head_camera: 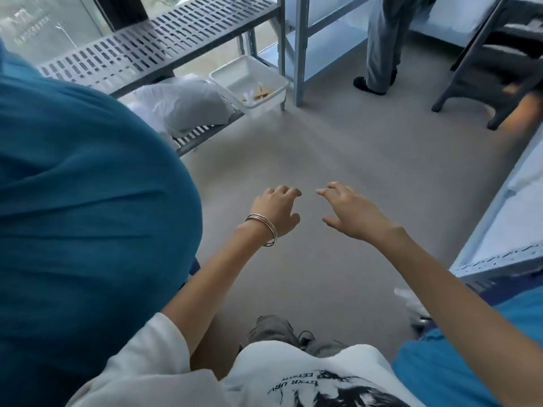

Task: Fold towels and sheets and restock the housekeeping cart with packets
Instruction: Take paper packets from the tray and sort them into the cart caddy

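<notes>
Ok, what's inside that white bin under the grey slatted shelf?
The white bin holds a few small tan pieces and something pale near its front corner; too blurry to identify. The rest of its floor looks bare. Neither the left hand nor the right hand holds anything.

A grey floor [338, 148] fills the middle of the view. At the upper left stands a grey slotted metal rack [152, 42]; its top shelf is bare, and on its low shelf lie a stuffed white plastic bag [188, 104] and, just beside it to the right, a white plastic bin [249, 80] with a few tan items inside. A pale blue shelving frame [302, 48] stands on the floor behind the bin, and another person's feet [370, 83] rest on the floor near it.
</notes>
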